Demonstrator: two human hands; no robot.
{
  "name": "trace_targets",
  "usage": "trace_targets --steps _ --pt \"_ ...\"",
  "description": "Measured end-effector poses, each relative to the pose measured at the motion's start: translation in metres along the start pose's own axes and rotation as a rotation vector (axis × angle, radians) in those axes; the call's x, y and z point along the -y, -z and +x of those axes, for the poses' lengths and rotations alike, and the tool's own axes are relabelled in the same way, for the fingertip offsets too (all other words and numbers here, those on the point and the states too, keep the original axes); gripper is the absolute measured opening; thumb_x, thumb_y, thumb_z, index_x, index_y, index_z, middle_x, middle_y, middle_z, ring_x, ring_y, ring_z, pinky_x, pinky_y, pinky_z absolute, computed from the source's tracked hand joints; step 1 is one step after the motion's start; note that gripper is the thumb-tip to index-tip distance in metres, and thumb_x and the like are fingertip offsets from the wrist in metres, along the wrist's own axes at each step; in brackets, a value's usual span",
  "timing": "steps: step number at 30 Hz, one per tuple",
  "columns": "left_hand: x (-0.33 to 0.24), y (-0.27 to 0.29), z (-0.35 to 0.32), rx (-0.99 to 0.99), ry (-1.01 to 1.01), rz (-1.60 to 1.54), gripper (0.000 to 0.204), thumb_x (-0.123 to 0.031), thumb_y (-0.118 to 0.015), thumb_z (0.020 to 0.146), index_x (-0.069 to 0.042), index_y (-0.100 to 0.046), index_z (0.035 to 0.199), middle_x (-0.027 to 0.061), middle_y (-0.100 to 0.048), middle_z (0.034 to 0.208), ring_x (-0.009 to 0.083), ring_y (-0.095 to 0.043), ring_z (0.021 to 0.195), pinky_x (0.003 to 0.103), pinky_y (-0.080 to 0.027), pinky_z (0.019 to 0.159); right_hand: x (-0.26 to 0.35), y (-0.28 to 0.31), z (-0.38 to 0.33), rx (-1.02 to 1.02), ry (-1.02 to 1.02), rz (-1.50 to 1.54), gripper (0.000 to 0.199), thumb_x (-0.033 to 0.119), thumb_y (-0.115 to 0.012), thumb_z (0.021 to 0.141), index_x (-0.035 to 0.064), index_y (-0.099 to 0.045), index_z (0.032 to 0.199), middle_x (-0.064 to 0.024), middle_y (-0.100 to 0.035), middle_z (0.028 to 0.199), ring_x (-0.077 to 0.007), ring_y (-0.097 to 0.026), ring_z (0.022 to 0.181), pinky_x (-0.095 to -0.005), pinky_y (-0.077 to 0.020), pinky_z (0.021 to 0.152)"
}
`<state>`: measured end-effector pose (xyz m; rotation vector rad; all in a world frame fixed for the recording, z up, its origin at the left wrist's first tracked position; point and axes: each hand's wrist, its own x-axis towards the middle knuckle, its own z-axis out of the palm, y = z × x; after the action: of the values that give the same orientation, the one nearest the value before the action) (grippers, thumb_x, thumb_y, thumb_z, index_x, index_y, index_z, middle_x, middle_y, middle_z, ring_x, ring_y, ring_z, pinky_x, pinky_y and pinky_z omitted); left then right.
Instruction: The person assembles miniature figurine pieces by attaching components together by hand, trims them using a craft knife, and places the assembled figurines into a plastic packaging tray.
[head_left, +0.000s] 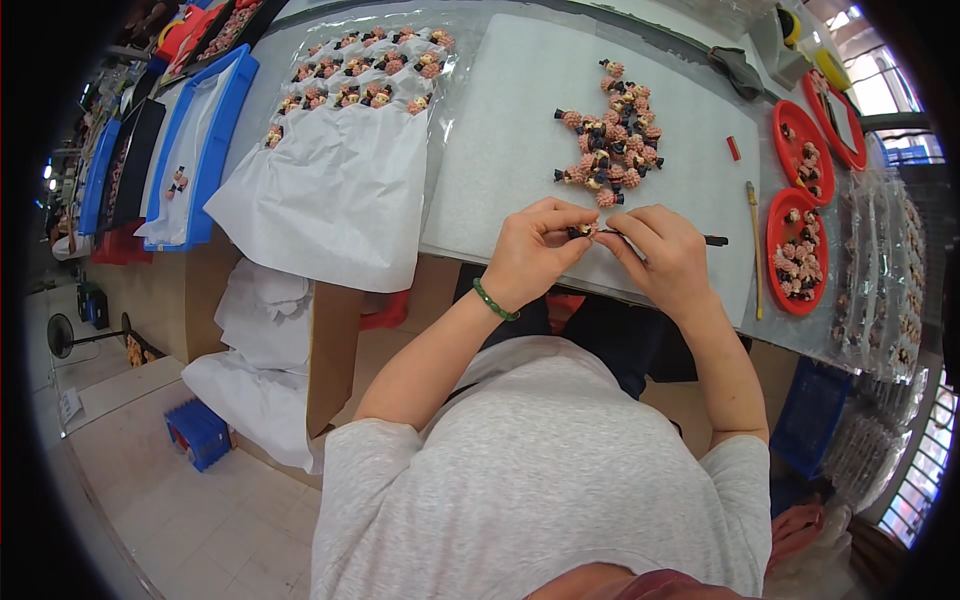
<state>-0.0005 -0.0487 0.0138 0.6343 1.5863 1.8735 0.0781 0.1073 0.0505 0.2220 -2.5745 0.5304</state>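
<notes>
head view: item, your left hand [530, 250]: thumb and fingertips pinched together on a small figurine [581, 231], most of it covered by them; the dark part shows, the rest is hard to make out. item, your right hand [662, 255]: fingers clamped on a slim dark tool [716, 240], its middle hidden behind them; you cannot tell whether its tip touches the figurine. item, pile of figurines [612, 148], just beyond your hands, overlapping, lower ones masked. item, white foam sheet [490, 130]: open surface on both sides of the pile, the wider stretch at left, reaching to the white tissue [330, 200], which hides part of the rows beneath it. item, at right, small red piece [733, 149] and thin stick [752, 250], then lower red tray [772, 255], bounding the room there. item, table's near edge, close below your hands, partly behind them. item, far left shelving, blurred, cut by the dark rim.
</notes>
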Motion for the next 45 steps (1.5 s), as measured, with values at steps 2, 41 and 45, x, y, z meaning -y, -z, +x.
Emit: trace_targets --steps 2,41,45 --pt "-0.0011 -0.0002 0.0000 -0.006 -0.018 0.002 0.027 0.006 -0.060 0.074 0.003 -0.061 0.101 0.0074 -0.056 0.098 0.0108 -0.057 0.086 0.020 -0.049 0.073 0.0006 0.0008 0.0004 0.005 -0.003 0.002 0.015 0.015 -0.071 0.069 0.0057 -0.062 0.077 -0.0058 -0.058 0.070 -0.0203 -0.056 0.059 -0.0308 -0.0437 0.051" --pt "-0.0045 0.0011 0.0067 0.026 0.048 0.016 0.025 0.005 -0.061 0.074 0.002 -0.063 0.099 0.0041 -0.054 0.093 0.0066 -0.055 0.076 0.017 -0.047 0.064 -0.0056 0.0009 -0.0005 -0.001 0.028 0.036 0.013 0.011 -0.071 0.067 0.0062 -0.061 0.073 -0.0040 -0.059 0.070 -0.0184 -0.055 0.058 -0.0297 -0.0419 0.050" --pt "-0.0081 0.0044 0.0091 0.017 0.026 0.047 0.026 0.005 -0.062 0.074 0.002 -0.063 0.099 0.0047 -0.056 0.094 0.0073 -0.056 0.079 0.018 -0.046 0.066 -0.0049 -0.0013 0.0055 -0.042 0.033 0.034 0.013 0.011 -0.071 0.066 0.0060 -0.061 0.072 -0.0045 -0.058 0.069 -0.0193 -0.054 0.058 -0.0301 -0.0413 0.050"
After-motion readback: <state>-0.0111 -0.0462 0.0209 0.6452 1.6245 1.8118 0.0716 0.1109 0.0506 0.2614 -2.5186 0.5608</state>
